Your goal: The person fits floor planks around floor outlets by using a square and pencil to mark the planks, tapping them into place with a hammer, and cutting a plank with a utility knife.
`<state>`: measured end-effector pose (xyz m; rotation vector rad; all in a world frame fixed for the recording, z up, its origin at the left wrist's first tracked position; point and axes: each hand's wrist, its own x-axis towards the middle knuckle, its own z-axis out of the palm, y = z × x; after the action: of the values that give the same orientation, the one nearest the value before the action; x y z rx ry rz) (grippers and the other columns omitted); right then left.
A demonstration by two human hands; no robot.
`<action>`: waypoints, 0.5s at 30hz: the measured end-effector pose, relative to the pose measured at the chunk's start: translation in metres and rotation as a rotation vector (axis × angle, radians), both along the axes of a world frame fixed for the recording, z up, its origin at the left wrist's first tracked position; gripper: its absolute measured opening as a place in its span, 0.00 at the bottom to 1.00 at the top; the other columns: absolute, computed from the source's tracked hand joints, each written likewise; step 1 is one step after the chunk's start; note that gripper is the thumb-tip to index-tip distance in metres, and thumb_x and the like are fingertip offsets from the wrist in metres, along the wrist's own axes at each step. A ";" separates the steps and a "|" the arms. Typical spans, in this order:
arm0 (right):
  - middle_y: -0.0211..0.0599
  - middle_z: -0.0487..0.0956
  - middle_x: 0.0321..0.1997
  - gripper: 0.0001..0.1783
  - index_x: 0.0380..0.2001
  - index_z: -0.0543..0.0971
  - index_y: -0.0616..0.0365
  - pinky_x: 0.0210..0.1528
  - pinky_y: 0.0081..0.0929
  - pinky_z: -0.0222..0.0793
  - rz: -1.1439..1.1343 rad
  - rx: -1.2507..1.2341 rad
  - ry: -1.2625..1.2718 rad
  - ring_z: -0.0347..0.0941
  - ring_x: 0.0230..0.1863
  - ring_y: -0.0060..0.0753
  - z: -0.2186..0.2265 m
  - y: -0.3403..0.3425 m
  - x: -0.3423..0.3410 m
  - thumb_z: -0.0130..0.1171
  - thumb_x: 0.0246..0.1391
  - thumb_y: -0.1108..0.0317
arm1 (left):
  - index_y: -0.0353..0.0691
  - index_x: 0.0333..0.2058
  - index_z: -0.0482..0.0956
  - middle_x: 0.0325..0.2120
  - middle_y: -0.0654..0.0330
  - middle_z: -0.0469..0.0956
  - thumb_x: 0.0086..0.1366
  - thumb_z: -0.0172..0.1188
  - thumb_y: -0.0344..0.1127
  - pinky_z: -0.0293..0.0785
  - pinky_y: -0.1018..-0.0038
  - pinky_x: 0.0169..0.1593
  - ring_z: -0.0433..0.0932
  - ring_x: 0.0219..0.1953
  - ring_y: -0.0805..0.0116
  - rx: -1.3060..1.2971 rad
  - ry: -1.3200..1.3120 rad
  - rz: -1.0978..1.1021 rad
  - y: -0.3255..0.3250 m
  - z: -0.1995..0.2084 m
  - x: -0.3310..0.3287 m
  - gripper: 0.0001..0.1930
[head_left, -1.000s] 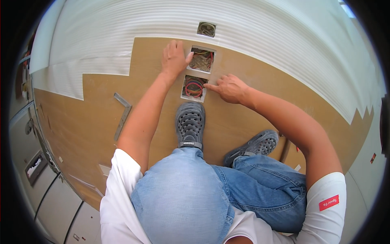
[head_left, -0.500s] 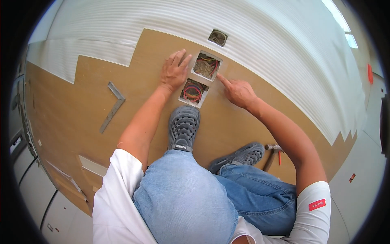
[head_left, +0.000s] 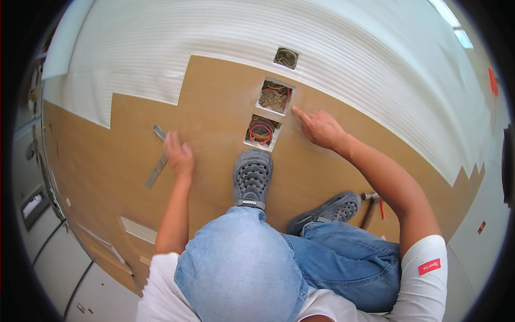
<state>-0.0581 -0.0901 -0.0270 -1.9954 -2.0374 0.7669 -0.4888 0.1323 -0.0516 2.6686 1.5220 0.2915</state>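
Note:
My left hand (head_left: 178,154) is over the corner of a grey metal try square (head_left: 155,173) lying on the brown boards (head_left: 209,96). Its fingers look stretched out and slightly blurred, with the thumb apart; no grip on the square shows. My right hand (head_left: 322,129) holds nothing, its index finger extended to the lower right corner of a square cutout (head_left: 275,96) and the other fingers partly curled. Rubble and coloured wires fill that cutout. Just nearer to me, a second cutout (head_left: 261,132) holds coiled red, blue and yellow wires.
Ribbed white underlay (head_left: 348,80) borders the boards' stepped far edge, with a third wire-filled opening (head_left: 286,58) in it. My grey clog (head_left: 252,177) stands below the cutouts. A hammer (head_left: 369,209) and a red pencil-like stick (head_left: 382,210) lie beside my other clog (head_left: 330,210).
My left hand has left the cutout's left side and moved left and nearer to me, onto the try square. My right index finger stays by the cutout's corner. The whole view has shifted slightly.

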 end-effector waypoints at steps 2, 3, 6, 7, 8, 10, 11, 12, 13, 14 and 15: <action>0.45 0.82 0.34 0.35 0.70 0.63 0.58 0.40 0.50 0.73 -0.008 -0.026 0.006 0.78 0.36 0.53 0.008 0.011 -0.008 0.53 0.58 0.70 | 0.33 0.61 0.70 0.63 0.44 0.69 0.58 0.60 0.27 0.64 0.54 0.67 0.67 0.65 0.43 -0.002 0.155 0.219 0.003 0.001 -0.064 0.29; 0.45 0.82 0.35 0.35 0.70 0.63 0.57 0.41 0.50 0.74 0.007 -0.049 0.010 0.79 0.38 0.53 0.013 0.018 -0.010 0.53 0.58 0.70 | 0.32 0.60 0.70 0.62 0.44 0.70 0.58 0.60 0.27 0.65 0.54 0.67 0.69 0.64 0.42 -0.036 0.172 0.231 0.010 0.002 -0.094 0.29; 0.46 0.83 0.36 0.35 0.70 0.63 0.58 0.39 0.51 0.76 -0.042 0.008 0.042 0.81 0.38 0.53 -0.009 0.004 0.004 0.52 0.58 0.70 | 0.31 0.57 0.73 0.57 0.41 0.74 0.56 0.60 0.28 0.67 0.55 0.65 0.72 0.60 0.43 -0.067 0.259 0.121 0.039 -0.007 -0.137 0.27; 0.48 0.84 0.35 0.35 0.70 0.62 0.59 0.38 0.51 0.77 0.002 -0.192 0.007 0.82 0.37 0.55 -0.001 0.007 0.002 0.53 0.58 0.70 | 0.31 0.55 0.76 0.53 0.39 0.76 0.55 0.61 0.29 0.70 0.57 0.61 0.75 0.57 0.43 -0.379 0.167 0.288 0.034 -0.001 -0.128 0.26; 0.47 0.83 0.34 0.35 0.69 0.62 0.59 0.35 0.52 0.77 -0.004 -0.112 0.002 0.81 0.33 0.56 -0.024 -0.011 0.010 0.54 0.57 0.69 | 0.31 0.51 0.78 0.48 0.39 0.79 0.54 0.63 0.31 0.74 0.57 0.56 0.78 0.50 0.42 -0.400 0.224 0.234 0.039 -0.014 -0.112 0.24; 0.45 0.84 0.34 0.34 0.68 0.63 0.56 0.36 0.49 0.76 0.009 -0.061 -0.024 0.82 0.35 0.50 -0.036 -0.007 0.001 0.54 0.58 0.68 | 0.28 0.47 0.79 0.43 0.42 0.82 0.50 0.64 0.25 0.75 0.54 0.54 0.81 0.47 0.44 -0.426 0.044 0.059 0.058 -0.036 -0.145 0.22; 0.45 0.85 0.36 0.33 0.68 0.63 0.57 0.38 0.47 0.77 0.023 -0.146 -0.051 0.83 0.38 0.49 -0.035 -0.006 -0.006 0.53 0.59 0.67 | 0.27 0.48 0.78 0.44 0.43 0.81 0.49 0.63 0.23 0.75 0.54 0.55 0.80 0.47 0.44 -0.495 0.001 -0.025 0.061 -0.042 -0.160 0.24; 0.46 0.85 0.38 0.33 0.68 0.63 0.59 0.40 0.47 0.78 -0.012 -0.095 -0.016 0.83 0.40 0.50 -0.028 -0.002 -0.010 0.53 0.59 0.67 | 0.27 0.52 0.75 0.45 0.41 0.80 0.48 0.62 0.21 0.74 0.52 0.56 0.79 0.48 0.44 -0.522 -0.071 -0.049 0.065 -0.042 -0.165 0.27; 0.47 0.85 0.38 0.31 0.66 0.65 0.60 0.41 0.47 0.78 -0.028 -0.093 -0.009 0.83 0.41 0.52 -0.027 -0.012 -0.008 0.53 0.59 0.67 | 0.28 0.52 0.74 0.45 0.40 0.76 0.47 0.60 0.22 0.73 0.51 0.54 0.76 0.47 0.42 -0.411 0.123 -0.160 0.065 -0.042 -0.165 0.28; 0.48 0.85 0.38 0.30 0.65 0.67 0.61 0.42 0.48 0.78 -0.025 -0.009 0.004 0.83 0.42 0.53 -0.010 0.007 -0.006 0.53 0.59 0.66 | 0.29 0.52 0.73 0.44 0.41 0.72 0.45 0.59 0.22 0.72 0.51 0.52 0.72 0.47 0.40 -0.167 0.138 -0.226 0.095 -0.041 -0.178 0.29; 0.48 0.85 0.38 0.30 0.65 0.67 0.61 0.42 0.48 0.78 -0.058 -0.006 -0.021 0.83 0.42 0.53 -0.005 0.006 -0.005 0.53 0.59 0.66 | 0.30 0.52 0.72 0.45 0.42 0.71 0.45 0.60 0.22 0.71 0.52 0.54 0.71 0.49 0.42 -0.127 0.066 -0.244 0.096 -0.046 -0.172 0.30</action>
<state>-0.0635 -0.0839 -0.0325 -2.0655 -1.9810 0.7443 -0.6609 0.2286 -0.0980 2.7473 1.1684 0.0908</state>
